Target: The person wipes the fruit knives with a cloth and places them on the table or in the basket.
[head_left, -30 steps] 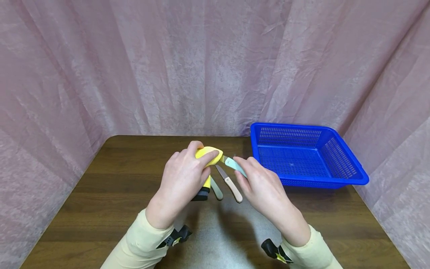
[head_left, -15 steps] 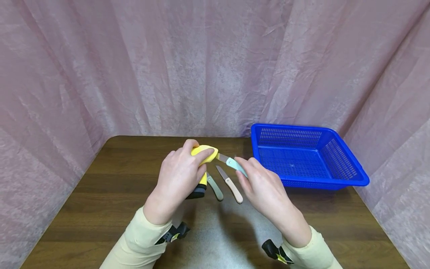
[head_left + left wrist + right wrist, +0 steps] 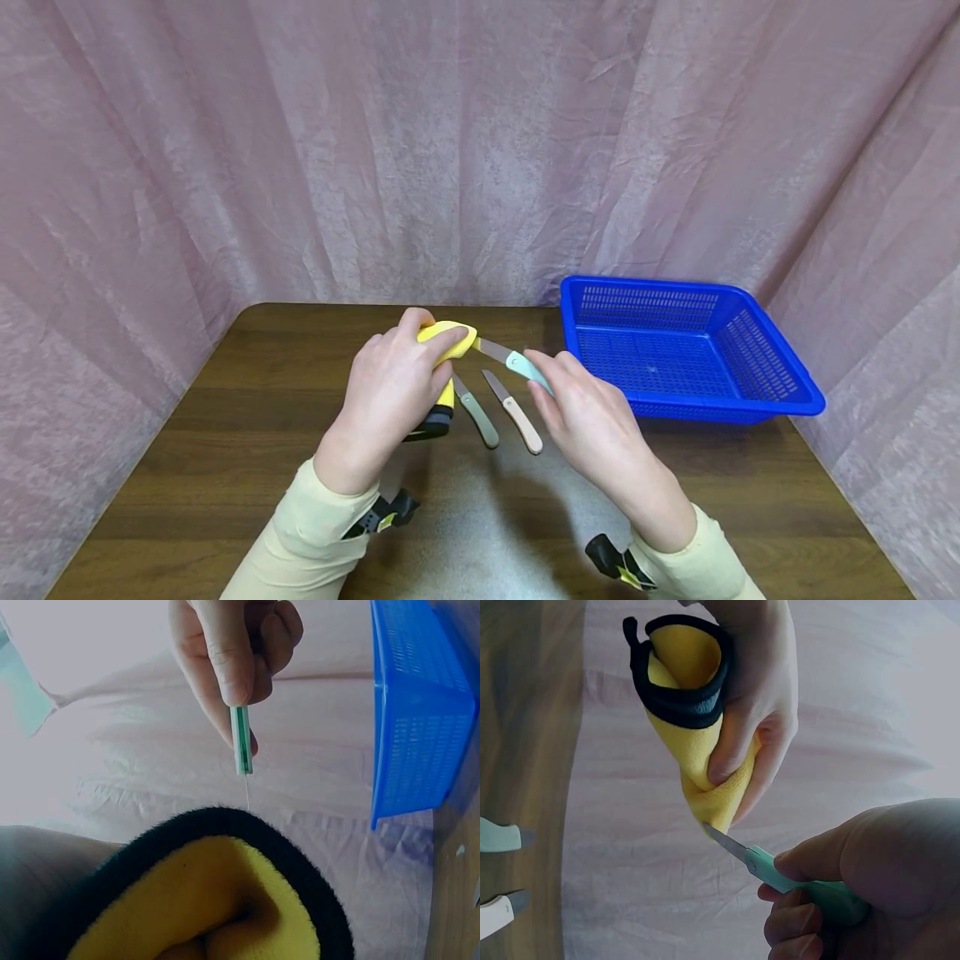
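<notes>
My left hand [image 3: 390,379] grips a yellow cloth [image 3: 452,337] with black edging, folded round the tip of a knife blade. Mint-handled and small, that knife [image 3: 520,365] is held by its handle in my right hand [image 3: 588,408], with the blade pointing left. Most of the blade shows bare between cloth and handle. From the right wrist view, the cloth [image 3: 697,761] hangs in a loose roll, pinched at its lower end over the blade tip. Below the hands, a grey-green-handled knife [image 3: 478,421] and a cream-handled knife [image 3: 521,425] lie on the table.
A blue plastic basket [image 3: 690,406] with slotted walls stands at the back right of the brown wooden table [image 3: 247,400]. Pink curtains [image 3: 450,150] hang behind the table and along its sides.
My left hand has slid left with the cloth, along the blade toward its tip, baring more metal. My right hand and the knife have hardly moved. More of the grey-green-handled knife shows.
</notes>
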The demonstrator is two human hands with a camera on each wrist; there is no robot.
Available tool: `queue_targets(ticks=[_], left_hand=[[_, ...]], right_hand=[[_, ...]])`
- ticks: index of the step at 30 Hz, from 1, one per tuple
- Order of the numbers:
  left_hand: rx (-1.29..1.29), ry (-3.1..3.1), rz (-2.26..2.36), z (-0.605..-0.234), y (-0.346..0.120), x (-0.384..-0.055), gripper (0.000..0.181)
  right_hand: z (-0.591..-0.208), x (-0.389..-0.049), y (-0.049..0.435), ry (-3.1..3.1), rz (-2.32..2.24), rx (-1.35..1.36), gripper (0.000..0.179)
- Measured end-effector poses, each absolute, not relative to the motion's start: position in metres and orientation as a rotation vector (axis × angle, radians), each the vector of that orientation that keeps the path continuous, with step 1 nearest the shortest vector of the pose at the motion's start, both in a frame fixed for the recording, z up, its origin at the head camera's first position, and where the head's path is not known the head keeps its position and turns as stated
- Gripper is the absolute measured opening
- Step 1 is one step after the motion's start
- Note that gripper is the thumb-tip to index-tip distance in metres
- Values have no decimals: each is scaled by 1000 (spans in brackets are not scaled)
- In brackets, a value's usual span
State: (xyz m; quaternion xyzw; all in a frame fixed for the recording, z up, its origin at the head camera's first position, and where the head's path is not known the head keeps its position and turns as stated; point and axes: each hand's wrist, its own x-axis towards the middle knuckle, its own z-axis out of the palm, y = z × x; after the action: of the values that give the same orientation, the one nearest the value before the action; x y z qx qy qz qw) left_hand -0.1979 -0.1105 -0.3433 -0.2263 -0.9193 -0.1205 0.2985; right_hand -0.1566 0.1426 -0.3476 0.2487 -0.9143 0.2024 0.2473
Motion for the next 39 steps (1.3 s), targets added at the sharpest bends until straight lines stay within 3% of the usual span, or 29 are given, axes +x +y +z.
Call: queue_targets(ticks=[39], left_hand=[[-535,-2524,-356,-338,-120,-199,44]], right_hand=[[-350,-162,146,-2511,558,614,35]])
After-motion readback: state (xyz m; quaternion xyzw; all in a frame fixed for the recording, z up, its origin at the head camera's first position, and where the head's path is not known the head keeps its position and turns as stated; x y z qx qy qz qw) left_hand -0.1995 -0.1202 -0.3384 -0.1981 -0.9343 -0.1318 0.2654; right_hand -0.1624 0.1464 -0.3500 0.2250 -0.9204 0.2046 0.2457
